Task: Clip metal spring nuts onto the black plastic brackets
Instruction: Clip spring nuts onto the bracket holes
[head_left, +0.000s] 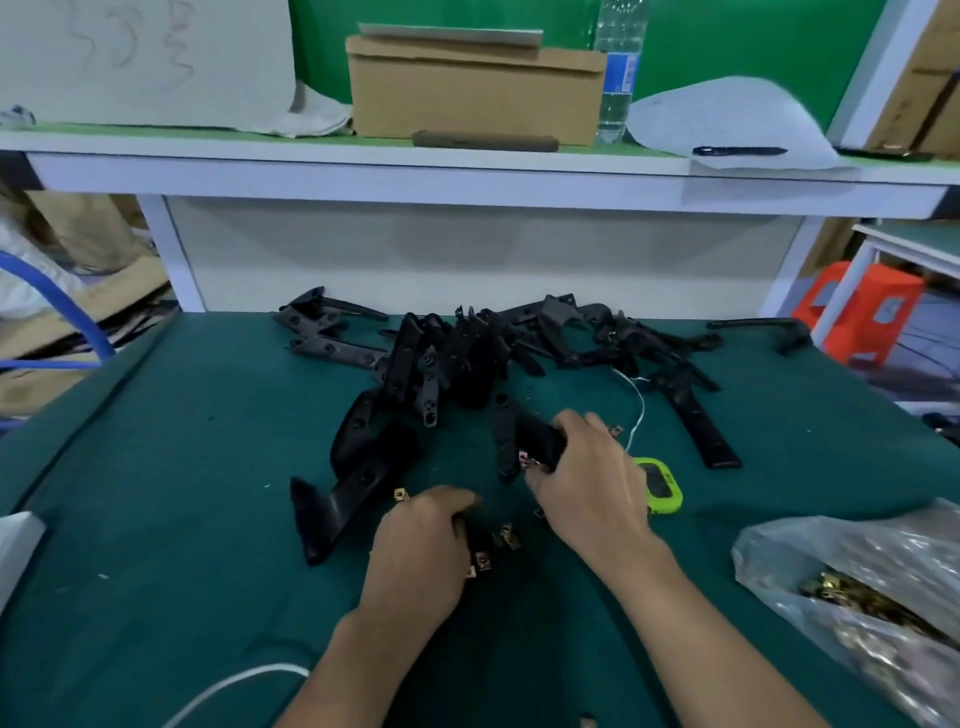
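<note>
I'm gripping a bracket (524, 439) in my right hand (587, 483); my left hand (421, 545) is curling round a second bracket (475, 540), near, among loose nuts (508, 538). The far pile (467, 353) is looking unclipped, so I'm judging most is remaining.

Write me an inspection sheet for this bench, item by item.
Surface: green mat, a few pale flecks on it.
Job's things: black brackets piled mid-bench; loose spring nuts by the left hand; bag of nuts at the right edge.
Clutter: green timer beside the right hand.
Hands: right hand grips a single bracket; left hand curls round a dark part with nuts at its end.
Cables: white cable at the near edge; thin white cord by the timer; blue hose far left.
Surroundings: shelf above, with cardboard box and water bottle.
</note>
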